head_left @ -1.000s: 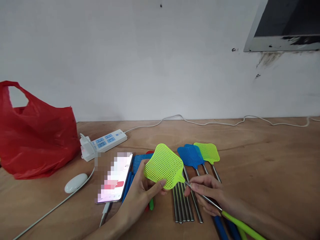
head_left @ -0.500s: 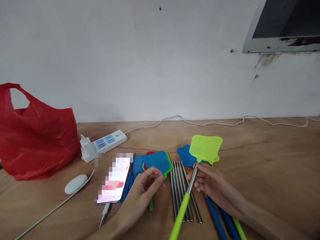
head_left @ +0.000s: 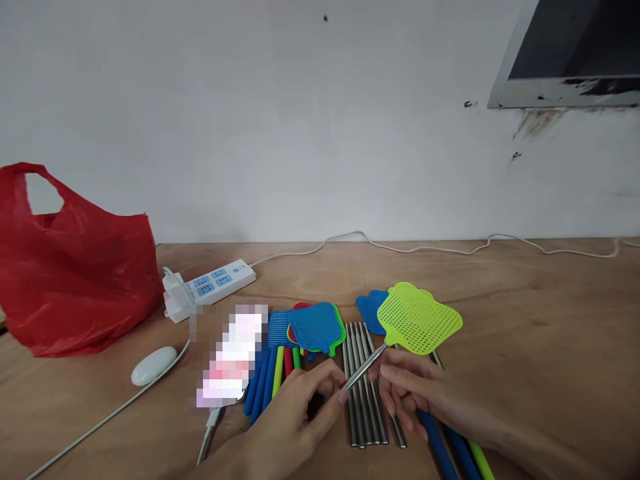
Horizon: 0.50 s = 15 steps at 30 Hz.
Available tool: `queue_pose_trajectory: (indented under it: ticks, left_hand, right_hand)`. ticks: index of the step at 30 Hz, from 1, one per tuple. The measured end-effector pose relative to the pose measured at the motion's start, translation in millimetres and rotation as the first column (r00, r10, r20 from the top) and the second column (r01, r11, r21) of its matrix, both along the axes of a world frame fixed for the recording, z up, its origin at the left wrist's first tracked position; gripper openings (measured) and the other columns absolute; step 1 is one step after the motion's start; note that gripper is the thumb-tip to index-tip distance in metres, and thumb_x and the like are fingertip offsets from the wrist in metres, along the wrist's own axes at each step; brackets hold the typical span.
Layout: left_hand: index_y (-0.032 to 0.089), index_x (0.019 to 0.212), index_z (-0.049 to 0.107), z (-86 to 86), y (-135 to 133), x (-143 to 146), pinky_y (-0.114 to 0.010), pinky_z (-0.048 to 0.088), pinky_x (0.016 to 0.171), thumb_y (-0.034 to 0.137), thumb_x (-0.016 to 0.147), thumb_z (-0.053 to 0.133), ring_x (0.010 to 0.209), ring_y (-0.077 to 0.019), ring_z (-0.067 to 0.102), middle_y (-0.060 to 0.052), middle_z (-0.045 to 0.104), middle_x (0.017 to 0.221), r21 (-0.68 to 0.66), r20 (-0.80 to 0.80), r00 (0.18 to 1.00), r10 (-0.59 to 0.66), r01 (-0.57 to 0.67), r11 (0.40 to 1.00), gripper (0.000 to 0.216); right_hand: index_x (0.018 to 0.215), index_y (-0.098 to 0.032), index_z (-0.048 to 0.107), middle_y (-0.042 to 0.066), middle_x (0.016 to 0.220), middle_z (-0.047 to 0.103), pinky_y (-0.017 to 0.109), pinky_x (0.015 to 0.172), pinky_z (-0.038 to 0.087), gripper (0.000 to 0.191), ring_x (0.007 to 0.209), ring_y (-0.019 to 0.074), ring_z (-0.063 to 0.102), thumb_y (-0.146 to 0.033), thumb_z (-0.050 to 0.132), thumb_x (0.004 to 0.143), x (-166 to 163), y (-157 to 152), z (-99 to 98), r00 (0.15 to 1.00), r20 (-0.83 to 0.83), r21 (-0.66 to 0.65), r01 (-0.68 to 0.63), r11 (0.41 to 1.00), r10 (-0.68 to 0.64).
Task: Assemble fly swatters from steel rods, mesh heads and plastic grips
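Observation:
A yellow-green fly swatter (head_left: 421,319) is tilted over the table, its mesh head to the upper right. My left hand (head_left: 295,420) pinches its metal rod between thumb and fingers; the lower part of the swatter is hidden behind this hand. Close to the rod, just under the head, is my right hand (head_left: 413,387), fingers apart and loosely bent. Several bare metal rods (head_left: 361,413) lie side by side between the hands. Blue swatter heads (head_left: 316,327) overlap red and green ones beyond my left hand. Coloured handles (head_left: 260,387) rest next to them.
At the left stand a red plastic bag (head_left: 80,280) and a white power strip (head_left: 220,280). A white mouse-like device (head_left: 154,366) and a lit phone (head_left: 233,357) with a cable lie nearby. More swatters with blue handles (head_left: 437,443) lie under my right hand.
My left hand has closed on the swatter's rod. The swatter has swung flatter, its head tipping right, and my right hand's fingers have come off the rod.

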<state>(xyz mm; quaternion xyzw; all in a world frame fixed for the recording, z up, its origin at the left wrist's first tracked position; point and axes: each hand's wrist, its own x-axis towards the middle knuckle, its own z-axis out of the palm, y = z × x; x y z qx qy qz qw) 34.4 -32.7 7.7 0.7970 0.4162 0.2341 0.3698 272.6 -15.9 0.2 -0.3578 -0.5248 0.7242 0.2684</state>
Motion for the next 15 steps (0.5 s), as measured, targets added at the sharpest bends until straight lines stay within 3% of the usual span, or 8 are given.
queue_pose_trajectory:
  ticks: [3, 4, 5, 8, 10, 12, 13, 15]
  left_hand:
    - [0.021, 0.089, 0.054, 0.6, 1, -1, -0.027, 0.035, 0.061, 0.039, 0.101, 0.04, 0.066, -0.0157, 0.047, 0.002, 0.054, 0.072, 0.027, -0.025, 1.0, 0.018, -0.018, 0.999, 0.025]
    - [0.021, 0.089, 0.053, 1.1, 1, -1, -0.027, 0.034, 0.06, 0.039, 0.101, 0.04, 0.066, -0.0158, 0.046, 0.002, 0.053, 0.072, 0.033, -0.032, 0.999, 0.023, -0.022, 0.999, 0.025]
    - [0.021, 0.089, 0.052, 1.6, 2, -1, -0.027, 0.034, 0.06, 0.039, 0.101, 0.04, 0.066, -0.0159, 0.046, 0.002, 0.054, 0.072, 0.039, -0.04, 0.999, 0.027, -0.026, 0.999, 0.024]
    - [0.022, 0.091, 0.052, 2.9, 1, 0, -0.028, 0.034, 0.061, 0.038, 0.102, 0.04, 0.067, -0.0162, 0.047, 0.001, 0.056, 0.075, 0.06, -0.062, 0.998, 0.029, -0.026, 0.998, 0.022]
    - [0.022, 0.092, 0.051, 3.2, 1, 0, -0.028, 0.035, 0.063, 0.037, 0.102, 0.04, 0.066, -0.0162, 0.047, 0.001, 0.055, 0.075, 0.073, -0.085, 0.996, 0.02, -0.013, 0.997, 0.022]
    - [0.022, 0.093, 0.051, 3.2, 1, 1, -0.028, 0.035, 0.062, 0.036, 0.101, 0.04, 0.066, -0.0162, 0.046, 0.002, 0.054, 0.074, 0.092, -0.108, 0.994, 0.004, 0.006, 0.996, 0.02]
    - [0.022, 0.093, 0.052, 3.4, 1, 1, -0.028, 0.034, 0.062, 0.034, 0.101, 0.04, 0.065, -0.0162, 0.047, 0.002, 0.054, 0.074, 0.104, -0.117, 0.993, -0.004, 0.017, 0.994, 0.019]
    - [0.022, 0.092, 0.051, 4.7, 1, 3, -0.028, 0.034, 0.061, 0.032, 0.1, 0.04, 0.064, -0.0163, 0.047, 0.002, 0.055, 0.073, 0.137, -0.127, 0.992, -0.017, 0.034, 0.99, 0.017]
  right_hand:
    - [0.081, -0.018, 0.061, -0.002, 0.06, 0.056, 0.018, 0.038, 0.033, 0.044, 0.043, 0.0069, 0.044, -0.06, 0.057, 0.089, 5, -8, 9.3, 0.964, 0.232, 0.163, -0.17, 0.972, 0.13]
    - [0.078, -0.019, 0.062, -0.001, 0.062, 0.056, 0.02, 0.042, 0.036, 0.041, 0.047, 0.0081, 0.045, -0.057, 0.058, 0.09, 6, -11, 14.4, 0.957, 0.286, 0.305, -0.131, 0.943, 0.041]
    - [0.076, -0.02, 0.063, 0.0, 0.064, 0.056, 0.022, 0.047, 0.04, 0.036, 0.053, 0.0101, 0.049, -0.053, 0.058, 0.092, 8, -13, 20.3, 0.945, 0.313, 0.483, -0.075, 0.873, -0.092]
    - [0.078, -0.022, 0.062, 0.001, 0.066, 0.058, 0.028, 0.058, 0.046, 0.022, 0.063, 0.0151, 0.055, -0.032, 0.055, 0.096, 13, -13, 39.5, 0.887, 0.268, 0.877, -0.063, 0.476, -0.377]
    - [0.094, -0.021, 0.064, 0.005, 0.082, 0.066, 0.032, 0.069, 0.05, 0.012, 0.077, 0.0187, 0.061, -0.018, 0.053, 0.095, 16, -9, 49.2, 0.857, 0.269, 0.96, -0.199, 0.198, -0.44]
    - [0.109, -0.019, 0.065, 0.009, 0.101, 0.07, 0.042, 0.086, 0.05, 0.019, 0.097, 0.0251, 0.063, -0.016, 0.055, 0.093, 19, -3, 53.3, 0.787, 0.299, 0.922, -0.383, -0.049, -0.54]
    - [0.113, -0.018, 0.064, 0.011, 0.108, 0.07, 0.047, 0.093, 0.047, 0.022, 0.104, 0.0284, 0.061, -0.019, 0.057, 0.092, 20, 0, 53.3, 0.744, 0.318, 0.873, -0.471, -0.125, -0.587]
    - [0.113, -0.017, 0.066, 0.011, 0.11, 0.071, 0.054, 0.102, 0.042, 0.024, 0.109, 0.0316, 0.06, -0.028, 0.06, 0.092, 22, 6, 50.5, 0.669, 0.366, 0.774, -0.605, -0.188, -0.647]
